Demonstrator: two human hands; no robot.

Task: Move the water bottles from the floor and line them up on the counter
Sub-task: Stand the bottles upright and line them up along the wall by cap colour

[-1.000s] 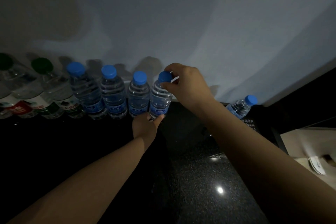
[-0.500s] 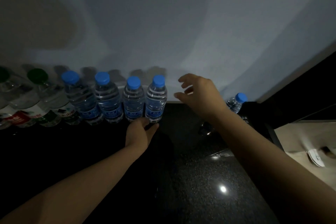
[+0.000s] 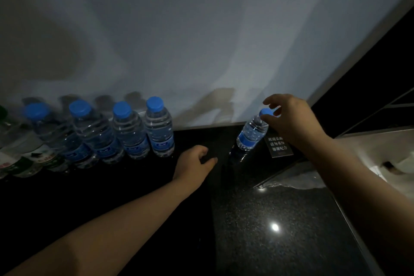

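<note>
Several blue-capped water bottles [image 3: 159, 132] stand in a row against the wall on the black counter [image 3: 268, 208]. One more blue-capped bottle [image 3: 252, 135] stands apart to the right, near the counter's corner. My right hand [image 3: 293, 120] hovers at its cap with fingers spread; the thumb is at the cap, and the fingers are not closed round it. My left hand [image 3: 195, 163] rests loosely curled on the counter between the row and the lone bottle, holding nothing.
Green-capped bottles [image 3: 24, 159] continue the row at the far left edge. A small black sign [image 3: 279, 144] lies just right of the lone bottle. The counter ends at the right, with a paler lower surface [image 3: 380, 152] beyond. The wall [image 3: 201, 40] backs the counter.
My right hand let go of the fourth bottle's cap and moved right to the lone bottle. My left hand left that bottle's base and slid right.
</note>
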